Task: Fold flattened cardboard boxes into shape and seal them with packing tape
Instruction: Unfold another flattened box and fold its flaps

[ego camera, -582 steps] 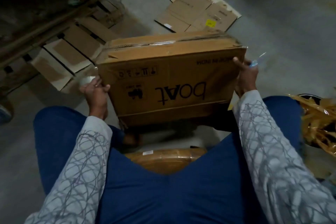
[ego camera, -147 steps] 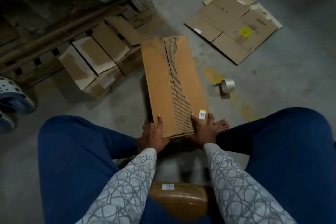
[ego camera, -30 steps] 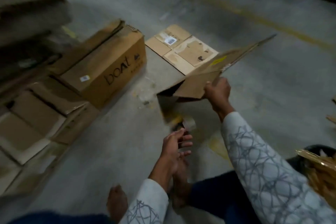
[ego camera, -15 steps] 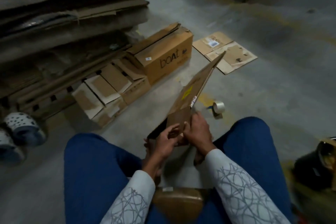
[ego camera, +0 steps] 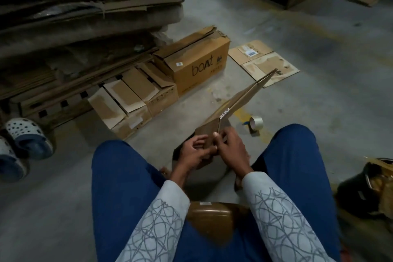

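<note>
Left hand (ego camera: 194,153) and right hand (ego camera: 230,149) both grip the near end of the flattened carton (ego camera: 240,102) slanting away beyond them; recommend parting panels squarely along creases, tape roll (ego camera: 256,122) near right hand.

I wear a long-sleeved top (ego camera: 282,225) of pale grey cloth, printed with thin dark grey lines that loop and cross like scribbled circles. The left sleeve (ego camera: 157,223) and the right sleeve (ego camera: 268,202) carry the same print, which thins to plain cloth at the cuffs just behind my left hand (ego camera: 192,153) and right hand (ego camera: 230,147). On either side of my hands my trousers (ego camera: 121,185) are plain deep blue cloth, both legs alike. Bare toes (ego camera: 164,171) show just below my left hand.
</note>
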Motion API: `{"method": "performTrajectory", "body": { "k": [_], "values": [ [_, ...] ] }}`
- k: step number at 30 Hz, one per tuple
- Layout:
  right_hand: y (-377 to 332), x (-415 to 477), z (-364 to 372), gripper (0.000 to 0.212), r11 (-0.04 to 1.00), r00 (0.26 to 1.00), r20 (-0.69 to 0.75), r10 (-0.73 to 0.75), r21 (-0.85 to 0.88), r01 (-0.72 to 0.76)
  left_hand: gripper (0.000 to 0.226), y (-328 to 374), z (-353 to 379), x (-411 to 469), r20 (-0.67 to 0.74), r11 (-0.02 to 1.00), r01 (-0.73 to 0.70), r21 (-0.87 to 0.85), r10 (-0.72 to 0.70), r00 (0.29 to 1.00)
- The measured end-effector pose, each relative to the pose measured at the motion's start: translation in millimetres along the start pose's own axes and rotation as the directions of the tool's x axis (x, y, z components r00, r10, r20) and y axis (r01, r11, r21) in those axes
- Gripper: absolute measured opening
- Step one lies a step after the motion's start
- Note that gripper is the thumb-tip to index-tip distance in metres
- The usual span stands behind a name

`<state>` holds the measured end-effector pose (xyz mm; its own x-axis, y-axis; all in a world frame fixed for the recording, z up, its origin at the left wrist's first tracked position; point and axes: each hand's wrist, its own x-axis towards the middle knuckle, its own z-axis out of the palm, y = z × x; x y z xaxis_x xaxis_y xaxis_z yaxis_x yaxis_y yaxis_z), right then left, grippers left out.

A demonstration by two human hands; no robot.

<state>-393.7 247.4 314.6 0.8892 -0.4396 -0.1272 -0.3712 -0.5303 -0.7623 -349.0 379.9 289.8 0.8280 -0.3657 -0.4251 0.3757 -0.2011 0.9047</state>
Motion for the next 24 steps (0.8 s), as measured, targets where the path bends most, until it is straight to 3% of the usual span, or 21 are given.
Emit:
{"method": "performTrajectory", "body": {
  "k": [4, 7, 10, 13, 16, 18, 24],
  "values": [
    [11.6, 0.0, 8.6, 0.031, 0.939, 0.989, 0.038, 0.143, 0.310, -0.148, 0.068, -3.5, -20.8, 13.8, -0.151, 0.996, 0.048, 0.075, -0.036, 0.988],
    [38.8, 9.4, 26.1, 0.045, 0.959, 0.990, 0.022, 0.142, 0.247, -0.143, 0.070, -13.9, -32.6, 19.9, -0.224, 0.962, 0.094, 0.257, -0.036, 0.974],
    [32.1, 11.4, 16.7, 0.053, 0.969, 0.978, 0.056, 0.200, 0.139, -0.206, 0.073, -18.9, -25.2, 21.8, -0.182, 0.919, 0.153, 0.363, -0.091, 0.979],
    [49.0, 22.0, 14.6, 0.044, 0.960, 0.949, 0.149, 0.279, -0.069, -0.271, 0.067, -27.0, -15.1, 26.7, -0.202, 0.923, 0.305, 0.235, -0.260, 0.944],
    [67.4, 27.6, 21.1, 0.030, 0.923, 0.888, 0.293, 0.355, -0.261, -0.283, 0.065, -30.2, -11.7, 30.2, -0.182, 0.874, 0.484, -0.040, -0.483, 0.857],
    [73.7, 30.1, 27.1, 0.027, 0.923, 0.868, 0.351, 0.350, -0.287, -0.256, 0.075, -35.2, -14.5, 37.2, -0.193, 0.816, 0.556, -0.160, -0.578, 0.793],
    [79.5, 39.1, 46.1, 0.027, 0.955, 0.879, 0.393, 0.270, -0.228, -0.192, 0.086, -55.6, -17.8, 58.7, -0.209, 0.732, 0.596, -0.329, -0.672, 0.710]
  ]
}}
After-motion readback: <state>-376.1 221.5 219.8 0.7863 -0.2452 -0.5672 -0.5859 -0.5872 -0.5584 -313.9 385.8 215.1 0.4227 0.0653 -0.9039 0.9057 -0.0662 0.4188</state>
